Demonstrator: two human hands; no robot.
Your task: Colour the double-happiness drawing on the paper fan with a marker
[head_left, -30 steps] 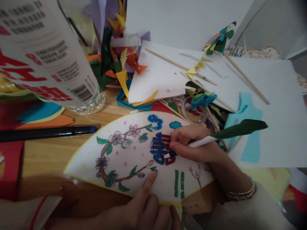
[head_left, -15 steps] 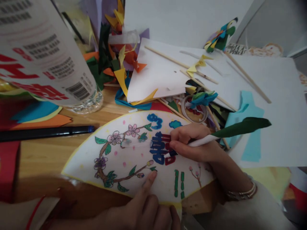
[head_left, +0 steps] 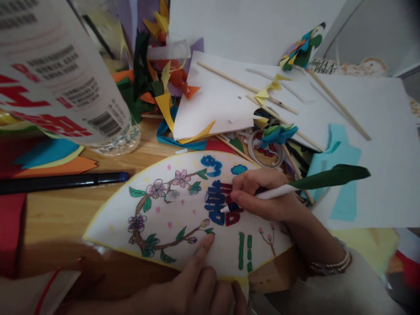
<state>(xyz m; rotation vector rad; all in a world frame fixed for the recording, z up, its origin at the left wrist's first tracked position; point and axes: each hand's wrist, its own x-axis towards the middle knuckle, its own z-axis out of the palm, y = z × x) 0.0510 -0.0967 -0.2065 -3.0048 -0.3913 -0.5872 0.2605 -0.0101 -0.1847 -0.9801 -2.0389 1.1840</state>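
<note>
A white fan-shaped paper (head_left: pixel 187 218) edged in yellow lies on the wooden table, drawn with blossom branches and with blue, red and green characters. My right hand (head_left: pixel 262 192) grips a pen (head_left: pixel 278 191) with a white barrel and a long green leaf shape at its rear end. The pen's pale tip is at the blue character (head_left: pixel 215 203) in the middle of the paper. From below, my left hand (head_left: pixel 203 280) presses its stretched index fingertip on the paper near a flower bud, the other fingers curled with nothing seen in them.
At upper left stands a clear bottle (head_left: pixel 62 78) with a red-and-white label. A black marker (head_left: pixel 62 181) lies left of the fan-shaped paper. Behind are coloured paper scraps (head_left: pixel 164 83), wooden sticks (head_left: pixel 223 78), a tape roll (head_left: pixel 252 148) and white sheets (head_left: pixel 387 175).
The pen tip has shifted slightly left, from the red character's edge onto the blue one, with my right hand following. My left hand stays in place.
</note>
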